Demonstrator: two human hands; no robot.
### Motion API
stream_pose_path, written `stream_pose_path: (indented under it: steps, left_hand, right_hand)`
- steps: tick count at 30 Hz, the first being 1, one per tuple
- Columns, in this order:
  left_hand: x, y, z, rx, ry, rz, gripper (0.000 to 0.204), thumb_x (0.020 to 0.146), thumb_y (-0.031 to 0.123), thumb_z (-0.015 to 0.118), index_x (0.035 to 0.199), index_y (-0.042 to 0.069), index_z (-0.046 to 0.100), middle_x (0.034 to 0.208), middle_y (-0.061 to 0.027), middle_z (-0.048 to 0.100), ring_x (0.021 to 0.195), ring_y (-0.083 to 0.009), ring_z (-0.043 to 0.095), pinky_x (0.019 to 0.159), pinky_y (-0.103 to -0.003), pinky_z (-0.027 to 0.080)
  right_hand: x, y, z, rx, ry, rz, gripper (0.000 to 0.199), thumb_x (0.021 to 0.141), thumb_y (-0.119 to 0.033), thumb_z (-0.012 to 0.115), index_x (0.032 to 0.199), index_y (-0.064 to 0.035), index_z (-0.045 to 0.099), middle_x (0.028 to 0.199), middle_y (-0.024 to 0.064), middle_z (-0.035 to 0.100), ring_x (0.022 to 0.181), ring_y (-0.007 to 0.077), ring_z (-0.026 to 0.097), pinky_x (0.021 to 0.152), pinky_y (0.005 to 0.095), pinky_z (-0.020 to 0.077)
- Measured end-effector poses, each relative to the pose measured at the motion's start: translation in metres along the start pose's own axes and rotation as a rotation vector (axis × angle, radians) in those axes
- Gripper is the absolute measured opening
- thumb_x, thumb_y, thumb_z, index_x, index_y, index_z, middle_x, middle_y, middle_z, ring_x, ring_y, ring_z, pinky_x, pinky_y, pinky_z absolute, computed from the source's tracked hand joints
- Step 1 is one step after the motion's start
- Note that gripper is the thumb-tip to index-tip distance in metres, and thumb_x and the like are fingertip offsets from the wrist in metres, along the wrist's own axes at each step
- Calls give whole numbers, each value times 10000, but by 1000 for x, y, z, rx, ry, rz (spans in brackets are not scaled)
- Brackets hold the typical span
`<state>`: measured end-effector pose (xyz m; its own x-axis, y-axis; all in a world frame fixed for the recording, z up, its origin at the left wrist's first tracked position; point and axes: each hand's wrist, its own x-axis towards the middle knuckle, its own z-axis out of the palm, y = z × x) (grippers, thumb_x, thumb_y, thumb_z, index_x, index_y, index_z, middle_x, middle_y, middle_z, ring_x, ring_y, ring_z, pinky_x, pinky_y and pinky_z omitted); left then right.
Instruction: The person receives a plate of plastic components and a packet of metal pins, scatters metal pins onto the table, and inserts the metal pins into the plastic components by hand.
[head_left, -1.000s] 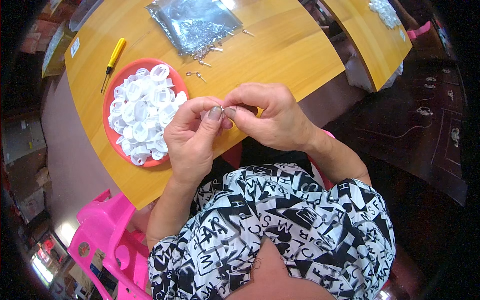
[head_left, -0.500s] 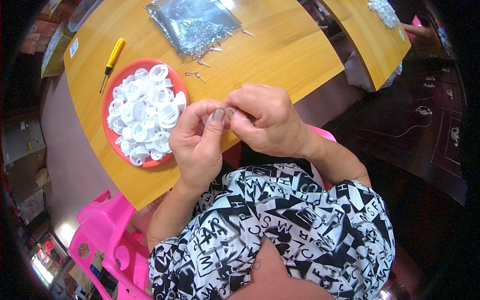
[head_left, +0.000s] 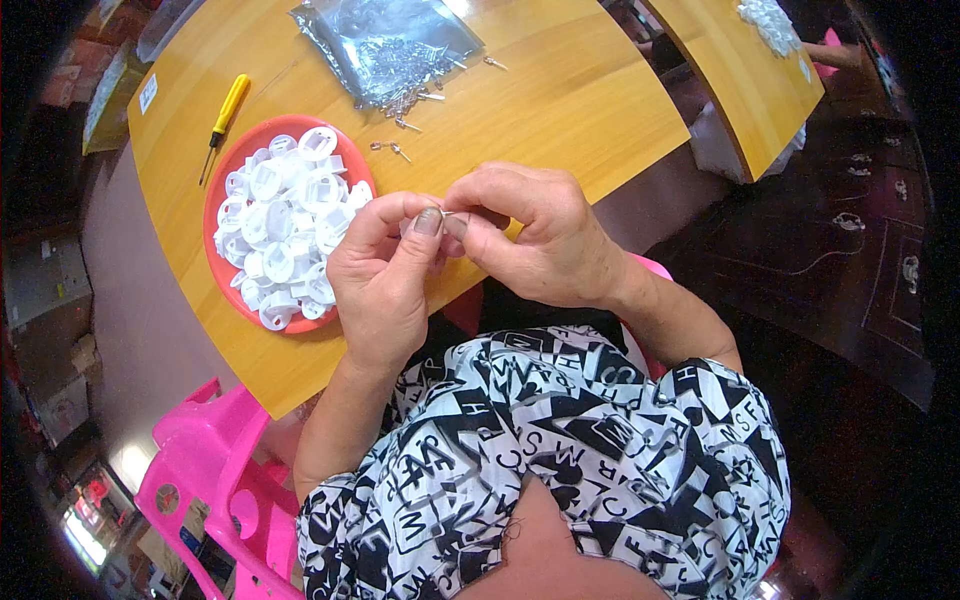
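Note:
My left hand (head_left: 385, 275) and my right hand (head_left: 530, 235) meet over the table's near edge, thumbs and forefingers pinched close together. Whatever sits between the fingertips is tiny and mostly covered; only a pale sliver shows there. Just left of my left hand, a red round tray (head_left: 212, 215) is heaped with white round plastic parts (head_left: 280, 225). Beyond my hands lies a clear plastic bag (head_left: 385, 45) full of small metal-legged pieces. A few such loose pieces (head_left: 400, 152) lie on the wood between the bag and my hands.
A yellow-handled screwdriver (head_left: 230, 105) rests beyond the tray on the wooden table (head_left: 560, 110). At the lower left stands a pink plastic chair (head_left: 205, 440). Another table (head_left: 740, 60) at the upper right bears a pile of white pieces (head_left: 768, 25), with a person's arm (head_left: 838, 56) beside it.
My left hand has shifted slightly left, and the fingertips of both hands have drawn a little apart, with a pale sliver now showing between them. The tray, bag and screwdriver stay put.

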<state>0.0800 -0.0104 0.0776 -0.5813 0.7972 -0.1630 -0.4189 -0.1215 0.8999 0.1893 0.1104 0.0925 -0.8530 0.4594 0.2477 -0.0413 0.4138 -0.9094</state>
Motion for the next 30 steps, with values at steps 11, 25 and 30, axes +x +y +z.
stream_pose_path:
  steps: [11, 25, 30]
  left_hand:
    - [9, 0, -9, -385, -164, -218, 330, 938, 3, 448, 1260, -62, 480, 1081, -191, 608, 846, -208, 613, 708, -277, 494]
    - [9, -10, -16, -379, -306, -155, 385, 934, 94, 565, 1269, -58, 450, 1042, -166, 614, 846, -213, 621, 724, -287, 514]
    - [8, -10, -15, -369, -294, -166, 402, 945, 155, 560, 1271, -56, 456, 1029, -159, 620, 833, -208, 620, 713, -285, 509]
  right_hand:
    - [2, -9, -9, 140, 34, 145, 58, 821, 21, 542, 828, 37, 598, 716, 39, 547, 630, 74, 494, 545, 228, 391]
    - [0, -5, -9, -33, 39, 25, 50, 779, 39, 552, 814, 29, 587, 713, 60, 560, 606, 109, 520, 532, 248, 411]
    - [0, -5, -9, -45, 36, 23, 55, 774, 46, 548, 813, 31, 583, 712, 65, 560, 606, 119, 534, 532, 249, 418]
